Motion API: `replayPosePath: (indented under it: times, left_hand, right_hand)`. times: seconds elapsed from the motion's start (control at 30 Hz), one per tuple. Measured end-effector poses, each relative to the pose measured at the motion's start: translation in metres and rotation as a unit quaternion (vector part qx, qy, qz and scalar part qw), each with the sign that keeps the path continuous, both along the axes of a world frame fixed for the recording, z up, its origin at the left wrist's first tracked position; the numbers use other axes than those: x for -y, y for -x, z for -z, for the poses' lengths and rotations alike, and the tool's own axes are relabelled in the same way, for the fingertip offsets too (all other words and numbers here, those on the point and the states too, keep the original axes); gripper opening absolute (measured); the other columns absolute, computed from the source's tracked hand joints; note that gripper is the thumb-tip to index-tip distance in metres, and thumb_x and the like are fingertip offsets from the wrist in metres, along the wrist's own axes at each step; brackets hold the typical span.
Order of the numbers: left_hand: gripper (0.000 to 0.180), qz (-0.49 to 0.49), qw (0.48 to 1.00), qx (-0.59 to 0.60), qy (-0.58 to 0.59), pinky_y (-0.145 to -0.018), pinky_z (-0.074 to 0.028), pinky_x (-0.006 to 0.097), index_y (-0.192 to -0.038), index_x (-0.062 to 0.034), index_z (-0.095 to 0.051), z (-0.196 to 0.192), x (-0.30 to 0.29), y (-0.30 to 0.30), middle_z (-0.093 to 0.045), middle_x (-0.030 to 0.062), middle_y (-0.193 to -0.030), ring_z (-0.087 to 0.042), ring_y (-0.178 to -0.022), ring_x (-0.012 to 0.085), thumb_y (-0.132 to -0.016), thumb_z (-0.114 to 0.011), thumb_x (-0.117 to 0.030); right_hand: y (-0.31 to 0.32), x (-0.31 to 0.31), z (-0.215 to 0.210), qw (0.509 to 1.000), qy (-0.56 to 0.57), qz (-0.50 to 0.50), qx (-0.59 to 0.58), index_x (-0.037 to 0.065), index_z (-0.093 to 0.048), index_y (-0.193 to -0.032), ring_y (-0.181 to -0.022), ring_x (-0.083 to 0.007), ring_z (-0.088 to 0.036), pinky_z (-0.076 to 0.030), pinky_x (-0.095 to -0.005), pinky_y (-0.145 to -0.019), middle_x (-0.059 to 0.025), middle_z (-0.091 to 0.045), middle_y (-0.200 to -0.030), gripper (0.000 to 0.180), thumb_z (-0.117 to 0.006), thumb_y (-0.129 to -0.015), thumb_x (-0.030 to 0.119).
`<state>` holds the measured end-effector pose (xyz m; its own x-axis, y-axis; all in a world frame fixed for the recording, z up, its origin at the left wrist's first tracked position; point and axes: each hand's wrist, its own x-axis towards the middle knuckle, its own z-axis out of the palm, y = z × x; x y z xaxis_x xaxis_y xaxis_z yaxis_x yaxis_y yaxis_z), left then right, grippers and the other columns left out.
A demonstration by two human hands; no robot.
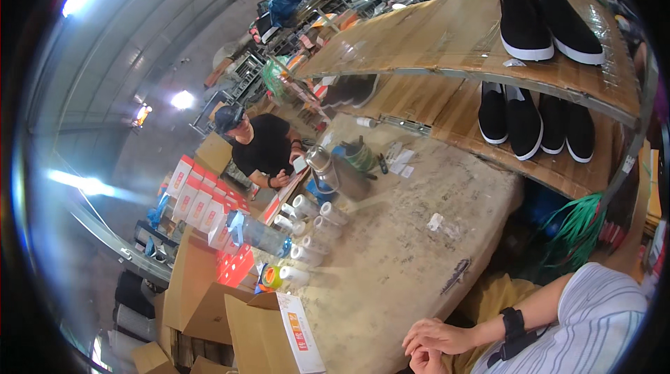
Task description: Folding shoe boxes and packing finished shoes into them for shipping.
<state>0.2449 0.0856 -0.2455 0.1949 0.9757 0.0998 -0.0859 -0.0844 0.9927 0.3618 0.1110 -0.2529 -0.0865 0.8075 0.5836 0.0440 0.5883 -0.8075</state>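
My right hand (440, 336) is at the bottom right, beside the near edge of the worktable (391, 255). Its fingers stretch loosely to the left, and I see nothing in them. A black band (514, 321) is round that wrist. Just below it is my left hand (427, 361), close against the right one. Part of the left hand is cut off by the lower edge, so its grip is unclear. Nearest to both hands on the tabletop are a dark streak (455, 277) and a crumpled white scrap (435, 222).
Several white rolls (333, 213), a clear bottle (262, 233) and a steel flask (322, 162) stand along the table's left side. Beyond sits a co-worker (262, 144) holding a small white thing. Open cartons (258, 332) are at lower left. Black slip-on shoes (523, 25) stand on a cardboard-covered shelf (419, 32).
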Motion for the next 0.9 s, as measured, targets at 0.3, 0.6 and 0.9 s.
replayPosePath:
  times: [0.3,0.6,0.9]
  left_hand:
    - [0.021,-0.053,0.993,0.104,0.018,-0.082,-0.048,0.029,-0.101,-0.0029,-0.058,-0.020,-0.004,-0.014,-0.061,0.0072,-0.103,-0.057,-0.094,0.0168,-0.089,-0.061,-0.020]
    - [0.010,-0.097,0.972,0.194,0.089,-0.065,-0.047,0.023,-0.093,-0.0071,-0.053,-0.007,-0.015,0.014,-0.058,0.0032,-0.082,-0.055,-0.074,0.0115,-0.086,-0.059,-0.003]
    - [0.015,-0.072,0.977,0.161,0.122,-0.059,-0.046,0.021,-0.101,-0.0078,-0.050,0.008,-0.006,0.029,-0.056,0.0025,-0.081,-0.054,-0.068,0.0100,-0.089,-0.052,0.000]
  right_hand:
    - [0.001,0.010,-0.011,0.997,0.041,0.007,0.071,0.012,-0.060,-0.111,-0.111,-0.0192,-0.049,-0.028,-0.0352,-0.094,-0.0040,-0.056,-0.116,0.036,-0.036,-0.098,0.035]
    - [-0.012,0.007,-0.023,0.993,-0.007,-0.020,0.118,0.011,-0.059,-0.116,-0.098,-0.0232,-0.055,-0.044,-0.0353,-0.084,-0.0053,-0.056,-0.105,0.035,-0.058,-0.087,0.031]
    - [-0.017,0.004,-0.015,0.954,-0.119,0.025,0.273,0.013,-0.061,-0.112,-0.087,-0.0207,-0.057,-0.042,-0.0321,-0.074,-0.0029,-0.059,-0.101,0.050,-0.061,-0.078,0.049]
